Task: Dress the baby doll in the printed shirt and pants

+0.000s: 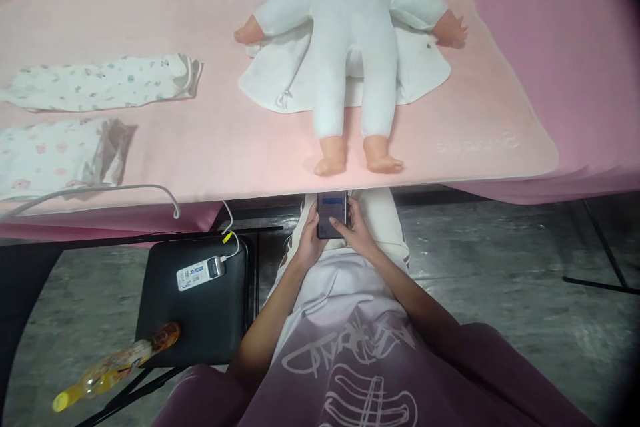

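Observation:
A dark smartphone (332,219) with its screen lit is held upright over my lap, just below the table's front edge. My left hand (311,240) grips its left side. My right hand (356,230) holds its right side, with the thumb over the screen. Beyond the edge, on a pink mat (210,140), a baby doll (355,20) lies on its back in a white outfit, arms spread and bare feet toward me. A white garment (280,83) is spread flat beneath it. The doll's head is out of view.
Two folded patterned cloths (100,83) lie at the mat's left. A black stool (195,320) stands left of me, holding a white power bank (200,273) with a cable and a bottle (110,367) with a yellow cap. A grey cable (100,191) crosses the mat's front left.

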A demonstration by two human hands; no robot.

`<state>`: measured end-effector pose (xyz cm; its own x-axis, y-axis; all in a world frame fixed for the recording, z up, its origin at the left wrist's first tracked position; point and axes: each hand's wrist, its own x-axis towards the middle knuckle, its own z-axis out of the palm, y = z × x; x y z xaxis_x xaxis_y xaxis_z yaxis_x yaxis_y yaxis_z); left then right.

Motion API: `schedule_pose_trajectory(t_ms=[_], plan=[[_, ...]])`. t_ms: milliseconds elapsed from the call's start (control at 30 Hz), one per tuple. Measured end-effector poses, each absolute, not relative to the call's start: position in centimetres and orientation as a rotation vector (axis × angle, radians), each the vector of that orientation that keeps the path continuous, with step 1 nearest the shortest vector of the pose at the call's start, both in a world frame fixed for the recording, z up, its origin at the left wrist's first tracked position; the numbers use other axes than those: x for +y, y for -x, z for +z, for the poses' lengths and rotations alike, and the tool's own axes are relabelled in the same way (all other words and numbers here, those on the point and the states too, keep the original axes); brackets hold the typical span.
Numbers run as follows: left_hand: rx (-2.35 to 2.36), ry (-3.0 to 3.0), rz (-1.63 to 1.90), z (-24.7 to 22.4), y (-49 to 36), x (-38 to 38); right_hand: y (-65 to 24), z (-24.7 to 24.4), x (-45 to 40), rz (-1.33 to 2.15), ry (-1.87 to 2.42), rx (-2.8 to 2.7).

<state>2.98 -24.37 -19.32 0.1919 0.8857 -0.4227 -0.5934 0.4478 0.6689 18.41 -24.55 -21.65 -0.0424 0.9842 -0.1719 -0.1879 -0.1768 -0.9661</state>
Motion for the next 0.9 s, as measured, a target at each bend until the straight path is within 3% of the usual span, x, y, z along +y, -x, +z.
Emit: schedule_pose_trajectory(t_ms=[633,900], plan=[[1.085,-0.633,1.153,-19.8,-4.1,-24.1,-19.3,-20.9,-25.2,1.513,1.081,-1.078],[0.893,-0.468,1.107,-18.6,-3.5,-24.2,-19.5,-21.7,-25.2,1.505,1.147,-1.094]])
